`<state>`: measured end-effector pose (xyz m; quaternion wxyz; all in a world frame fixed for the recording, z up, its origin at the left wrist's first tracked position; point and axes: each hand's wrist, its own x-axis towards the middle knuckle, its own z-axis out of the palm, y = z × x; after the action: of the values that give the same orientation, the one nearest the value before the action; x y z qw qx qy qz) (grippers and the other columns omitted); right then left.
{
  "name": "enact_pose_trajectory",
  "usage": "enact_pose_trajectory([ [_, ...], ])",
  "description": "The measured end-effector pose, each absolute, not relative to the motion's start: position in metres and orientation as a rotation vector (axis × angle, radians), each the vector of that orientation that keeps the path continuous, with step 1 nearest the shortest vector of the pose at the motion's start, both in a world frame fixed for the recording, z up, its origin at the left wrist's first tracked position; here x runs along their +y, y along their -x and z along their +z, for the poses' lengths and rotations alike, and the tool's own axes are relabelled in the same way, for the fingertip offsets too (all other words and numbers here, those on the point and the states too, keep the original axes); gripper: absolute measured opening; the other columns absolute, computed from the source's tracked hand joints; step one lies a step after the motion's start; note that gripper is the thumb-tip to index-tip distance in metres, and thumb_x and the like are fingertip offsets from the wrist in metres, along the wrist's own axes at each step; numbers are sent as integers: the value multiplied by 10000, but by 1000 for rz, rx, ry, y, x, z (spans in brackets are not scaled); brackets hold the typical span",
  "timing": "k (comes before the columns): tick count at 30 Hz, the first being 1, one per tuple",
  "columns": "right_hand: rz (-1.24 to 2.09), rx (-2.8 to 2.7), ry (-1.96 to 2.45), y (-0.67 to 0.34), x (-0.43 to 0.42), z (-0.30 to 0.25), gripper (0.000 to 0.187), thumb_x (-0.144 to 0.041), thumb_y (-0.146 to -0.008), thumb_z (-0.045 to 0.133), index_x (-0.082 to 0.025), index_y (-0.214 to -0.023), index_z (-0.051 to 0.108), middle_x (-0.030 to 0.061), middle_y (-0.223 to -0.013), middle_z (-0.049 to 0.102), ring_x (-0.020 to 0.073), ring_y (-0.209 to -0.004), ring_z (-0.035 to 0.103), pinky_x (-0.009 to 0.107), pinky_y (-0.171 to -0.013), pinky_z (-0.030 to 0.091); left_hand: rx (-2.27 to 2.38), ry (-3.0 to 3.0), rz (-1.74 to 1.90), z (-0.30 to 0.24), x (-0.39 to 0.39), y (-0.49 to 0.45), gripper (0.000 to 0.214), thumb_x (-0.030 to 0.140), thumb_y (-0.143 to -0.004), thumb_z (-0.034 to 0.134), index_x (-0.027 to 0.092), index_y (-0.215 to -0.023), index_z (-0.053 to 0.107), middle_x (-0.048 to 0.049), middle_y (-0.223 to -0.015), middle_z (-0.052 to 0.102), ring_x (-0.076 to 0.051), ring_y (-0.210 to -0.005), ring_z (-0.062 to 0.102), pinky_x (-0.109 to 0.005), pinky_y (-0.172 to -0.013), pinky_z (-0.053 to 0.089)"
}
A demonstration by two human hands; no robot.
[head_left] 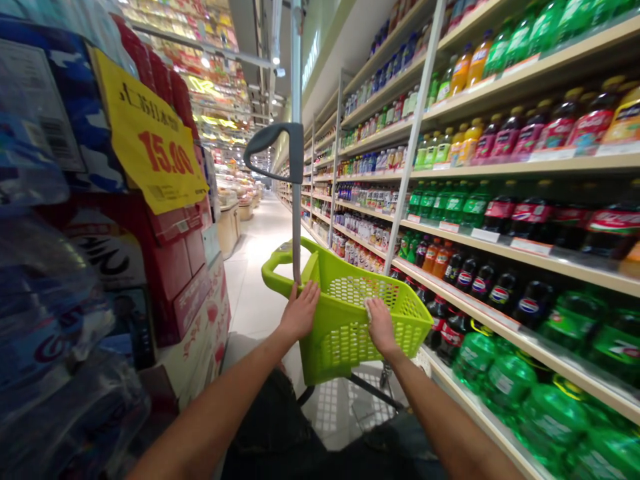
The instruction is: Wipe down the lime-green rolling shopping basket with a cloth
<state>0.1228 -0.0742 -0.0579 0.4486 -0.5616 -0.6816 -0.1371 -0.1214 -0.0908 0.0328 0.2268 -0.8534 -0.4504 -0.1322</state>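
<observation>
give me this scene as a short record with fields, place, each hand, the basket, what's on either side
place: store aisle
left hand: on the near rim of the green basket, beside the pole
right hand: at the basket's near rim, holding something small and white, probably a cloth or tissue
basket build: perforated sides, dark frame below
pole fitting: grey looped handle
right side: shelves of bottled drinks
left side: stacked packs with a yellow price sign
</observation>
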Motion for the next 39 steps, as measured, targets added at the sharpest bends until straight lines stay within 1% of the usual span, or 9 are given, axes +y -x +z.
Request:
enact_pose_trajectory([
  [4, -267, -1801, 1196, -56, -65, -43, 655, 47, -622, 339, -136, -1241, 448, 89, -1275, 468, 179, -1226, 354, 380, -1037, 308, -1235, 2435, -358, 37, -89, 123, 638, 203, -698, 423, 91, -1314, 301, -101, -1402, 299, -226, -1313, 170, -488, -1063, 18],
  [8, -285, -1885, 1097, -44, -67, -40, 660, 50, -642, 332, -164, -1259, 430, 57, -1301, 444, 166, -1257, 305, 384, -1053, 281, -1142, 2469, -444, 50, -85, 148, 553, 133, -744, 357, 135, -1296, 338, -49, -1376, 358, -149, -1286, 242, -366, -1081, 78],
  [13, -212, -1738, 1352, -90, -70, -45, 600, 55, -635, 334, -117, -1185, 502, 112, -1240, 496, 209, -1219, 361, 435, -1044, 272, -1447, 2156, -609, 65, -73, 180, 511, 158, -766, 393, 104, -1273, 350, -117, -1353, 371, -256, -1281, 240, -501, -1040, 100],
  [17, -114, -1775, 1202, -27, -59, -22, 640, 57, -637, 344, -134, -1240, 441, 87, -1255, 488, 186, -1207, 380, 392, -1049, 287, -1423, 2185, -531, 69, -65, 181, 357, 213, -795, 418, 145, -1139, 488, -102, -1165, 542, -269, -1188, 374, -458, -991, 231],
  [21, -127, -1847, 1061, 51, -56, 8, 593, 34, -687, 389, -108, -1263, 413, 118, -1306, 433, 204, -1244, 335, 383, -1055, 281, -1373, 2191, -566, 71, -66, 182, 302, 233, -804, 435, 174, -1086, 524, -92, -1096, 577, -268, -1140, 419, -447, -956, 278],
  [26, -249, -1930, 1025, 0, -73, -14, 520, 18, -743, 356, -133, -1226, 476, 99, -1304, 447, 191, -1264, 311, 389, -1054, 284, -1335, 2249, -589, 74, -68, 192, 263, 259, -797, 469, 208, -1039, 560, -60, -1025, 606, -257, -1040, 484, -463, -944, 283],
  [30, -256, -1766, 1227, -61, -76, -38, 623, 76, -662, 298, -140, -1214, 487, 104, -1263, 490, 196, -1237, 356, 460, -1029, 303, -1361, 2249, -660, 72, -66, 190, 279, 269, -787, 493, 205, -1049, 566, -62, -1017, 600, -265, -1040, 468, -458, -948, 274],
  [36, -247, -1844, 1038, 8, -69, -19, 652, 63, -667, 336, -115, -1292, 388, 113, -1342, 393, 194, -1284, 272, 413, -1053, 288, -1397, 2221, -655, 73, -68, 179, 252, 270, -779, 503, 201, -1006, 589, -62, -961, 612, -263, -1003, 480, -433, -909, 297],
  [39, -312, -1881, 961, 21, -70, -14, 614, 27, -736, 348, -178, -1314, 357, 71, -1361, 372, 189, -1301, 228, 423, -1055, 283, -1406, 2226, -645, 77, -72, 178, 228, 277, -771, 511, 212, -971, 600, -51, -946, 620, -254, -989, 488, -424, -890, 303],
])
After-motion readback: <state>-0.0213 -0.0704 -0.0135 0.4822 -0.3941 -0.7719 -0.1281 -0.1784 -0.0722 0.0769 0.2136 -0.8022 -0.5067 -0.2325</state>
